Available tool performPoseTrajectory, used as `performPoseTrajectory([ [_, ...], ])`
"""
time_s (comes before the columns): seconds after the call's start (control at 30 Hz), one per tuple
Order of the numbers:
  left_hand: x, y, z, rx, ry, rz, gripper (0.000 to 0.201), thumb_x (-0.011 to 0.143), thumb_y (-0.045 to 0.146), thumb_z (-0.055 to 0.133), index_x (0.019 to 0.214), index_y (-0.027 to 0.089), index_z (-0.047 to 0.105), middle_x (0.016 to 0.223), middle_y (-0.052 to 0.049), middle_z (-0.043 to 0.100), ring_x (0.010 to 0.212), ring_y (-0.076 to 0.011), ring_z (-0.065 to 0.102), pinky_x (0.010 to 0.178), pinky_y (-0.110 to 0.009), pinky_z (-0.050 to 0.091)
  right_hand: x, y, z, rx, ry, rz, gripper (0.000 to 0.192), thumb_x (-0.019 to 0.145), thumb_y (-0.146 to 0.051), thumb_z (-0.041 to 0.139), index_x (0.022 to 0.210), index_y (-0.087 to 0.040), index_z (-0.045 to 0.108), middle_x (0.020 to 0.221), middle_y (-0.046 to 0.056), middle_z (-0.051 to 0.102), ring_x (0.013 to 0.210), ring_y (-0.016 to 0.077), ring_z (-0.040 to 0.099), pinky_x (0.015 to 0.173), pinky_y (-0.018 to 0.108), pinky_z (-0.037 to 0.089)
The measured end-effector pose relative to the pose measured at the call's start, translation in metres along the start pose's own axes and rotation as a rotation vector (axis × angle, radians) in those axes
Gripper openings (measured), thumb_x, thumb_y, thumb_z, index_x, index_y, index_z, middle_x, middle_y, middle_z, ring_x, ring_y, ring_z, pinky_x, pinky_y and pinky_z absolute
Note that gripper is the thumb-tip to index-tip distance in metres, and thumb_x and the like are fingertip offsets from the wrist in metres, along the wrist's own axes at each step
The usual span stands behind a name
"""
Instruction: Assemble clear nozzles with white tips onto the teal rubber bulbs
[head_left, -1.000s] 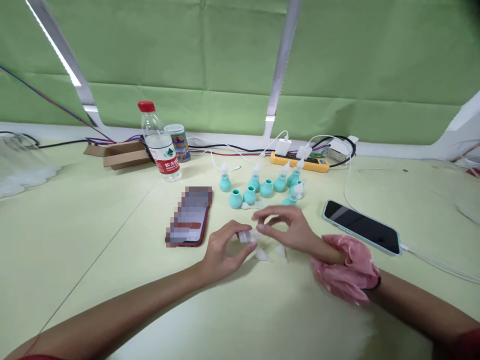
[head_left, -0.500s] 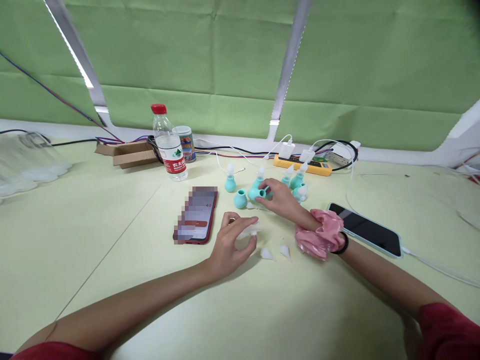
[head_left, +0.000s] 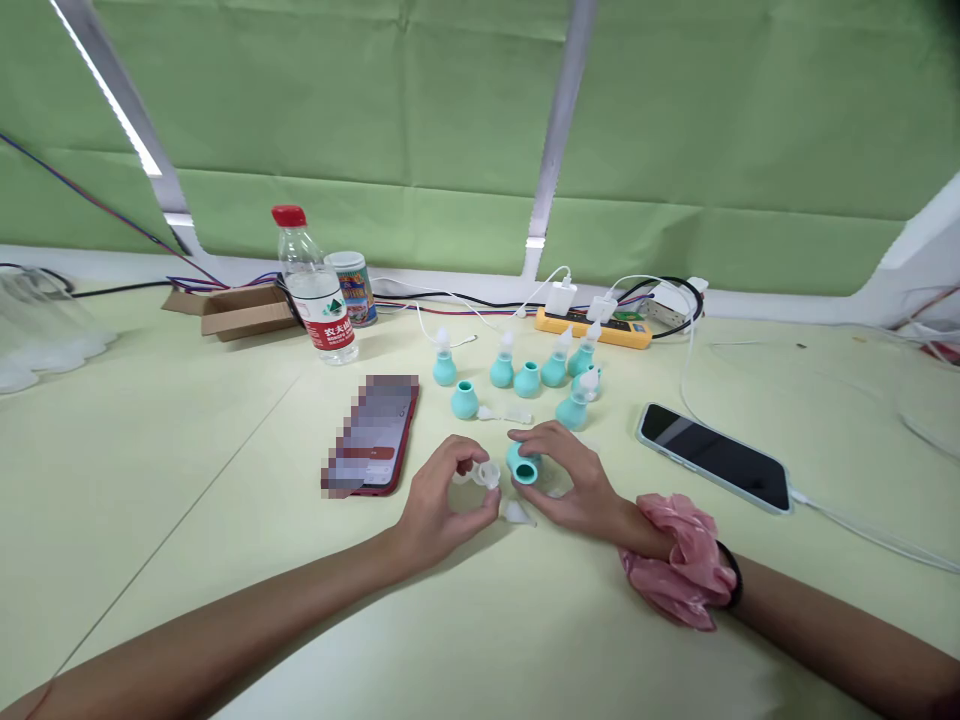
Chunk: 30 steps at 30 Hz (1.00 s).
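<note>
My left hand [head_left: 439,505] is closed in a pinch on a small clear plastic tube piece [head_left: 489,474], its round open end turned to the right. Close beside it, my right hand [head_left: 577,485] grips a teal squeeze bulb [head_left: 517,456] between thumb and fingers, with the bulb's dark mouth tilted toward me. The two parts are apart. A white cone-shaped tip [head_left: 517,513] lies on the table just below the hands. Beyond them stand several teal bulbs, some topped with translucent nozzles [head_left: 507,345], while a bare bulb [head_left: 465,402] shows its open mouth.
A phone with a lit screen [head_left: 375,440] lies on the left, and a charging phone [head_left: 712,455] on the right. At the back are a water bottle [head_left: 319,300], a can [head_left: 352,290], a cardboard box [head_left: 251,312] and a yellow power strip [head_left: 592,328] with cables.
My right hand has brought the teal bulb from the group toward me, beside my left hand. The clear piece in my left hand has turned. The view has shifted slightly.
</note>
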<state>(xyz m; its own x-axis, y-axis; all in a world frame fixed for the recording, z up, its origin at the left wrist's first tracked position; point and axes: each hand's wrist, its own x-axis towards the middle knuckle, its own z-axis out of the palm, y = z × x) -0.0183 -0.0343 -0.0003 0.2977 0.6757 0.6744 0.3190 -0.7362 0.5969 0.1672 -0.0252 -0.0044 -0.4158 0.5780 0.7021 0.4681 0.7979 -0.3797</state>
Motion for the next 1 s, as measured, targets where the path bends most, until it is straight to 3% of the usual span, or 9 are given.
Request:
performPoseTrajectory([
  [0.23, 0.0, 0.0, -0.001, -0.134, -0.015, 0.027, 0.03, 0.068, 0.003, 0.056, 0.095, 0.016, 0.051, 0.091, -0.007, 0.058, 0.086, -0.0167, 0.054, 0.074, -0.031, 0.047, -0.001, 0.002, 0.0, -0.114, 0.016, 0.008, 0.029, 0.071, -0.017, 0.057, 0.099, -0.02, 0.05, 0.085, 0.007, 0.048, 0.077, 0.0174, 0.048, 0.063, 0.032, 0.045],
  [0.33, 0.0, 0.006, -0.002, -0.338, -0.005, -0.16, 0.024, 0.067, 0.005, 0.059, 0.087, 0.016, 0.052, 0.091, -0.007, 0.059, 0.088, -0.0176, 0.056, 0.074, -0.031, 0.049, -0.003, 0.001, 0.001, -0.095, -0.013, 0.041, 0.024, 0.073, -0.017, 0.054, 0.096, -0.019, 0.049, 0.087, 0.007, 0.045, 0.078, 0.0161, 0.049, 0.061, 0.029, 0.045],
  [0.47, 0.005, 0.014, -0.003, -0.58, -0.026, -0.467, 0.022, 0.066, 0.011, 0.063, 0.086, 0.014, 0.055, 0.091, -0.008, 0.062, 0.086, -0.0185, 0.059, 0.073, -0.03, 0.051, -0.005, 0.001, 0.001, -0.068, -0.046, 0.036, 0.025, 0.072, -0.015, 0.053, 0.096, -0.019, 0.046, 0.084, 0.006, 0.054, 0.075, 0.0149, 0.053, 0.062, 0.027, 0.044],
  [0.67, 0.01, 0.01, -0.005, -0.599, -0.098, -0.752, 0.029, 0.057, 0.018, 0.071, 0.085, 0.01, 0.064, 0.076, -0.006, 0.066, 0.068, -0.0158, 0.061, 0.065, -0.028, 0.052, -0.004, -0.001, 0.0, -0.078, 0.039, 0.047, 0.023, 0.067, -0.013, 0.056, 0.087, -0.019, 0.048, 0.072, 0.002, 0.058, 0.062, 0.0122, 0.054, 0.056, 0.024, 0.043],
  [0.8, 0.016, 0.008, -0.009, -0.549, -0.214, -0.724, 0.028, 0.057, 0.019, 0.07, 0.084, 0.01, 0.066, 0.07, -0.005, 0.066, 0.061, -0.015, 0.06, 0.06, -0.027, 0.051, -0.002, -0.002, -0.002, -0.085, 0.008, 0.04, 0.019, 0.066, -0.012, 0.053, 0.083, -0.02, 0.05, 0.067, 0.0, 0.058, 0.059, 0.0117, 0.054, 0.052, 0.022, 0.042],
  [0.9, 0.021, 0.011, -0.013, -0.44, -0.297, -0.592, 0.024, 0.06, 0.017, 0.067, 0.083, 0.01, 0.067, 0.076, -0.007, 0.067, 0.067, -0.017, 0.061, 0.063, -0.028, 0.051, -0.001, -0.002, -0.003, -0.064, -0.001, 0.033, 0.02, 0.064, -0.011, 0.053, 0.081, -0.02, 0.05, 0.066, 0.0, 0.059, 0.058, 0.0117, 0.055, 0.052, 0.022, 0.041],
  [1.0, 0.022, 0.016, -0.015, -0.26, -0.294, -0.4, 0.019, 0.065, 0.015, 0.062, 0.083, 0.011, 0.066, 0.078, -0.007, 0.067, 0.065, -0.0161, 0.061, 0.063, -0.028, 0.052, 0.001, -0.005, -0.004, 0.018, -0.046, 0.13, 0.021, 0.059, -0.01, 0.055, 0.078, -0.02, 0.052, 0.067, -0.001, 0.06, 0.059, 0.0113, 0.055, 0.055, 0.022, 0.042],
])
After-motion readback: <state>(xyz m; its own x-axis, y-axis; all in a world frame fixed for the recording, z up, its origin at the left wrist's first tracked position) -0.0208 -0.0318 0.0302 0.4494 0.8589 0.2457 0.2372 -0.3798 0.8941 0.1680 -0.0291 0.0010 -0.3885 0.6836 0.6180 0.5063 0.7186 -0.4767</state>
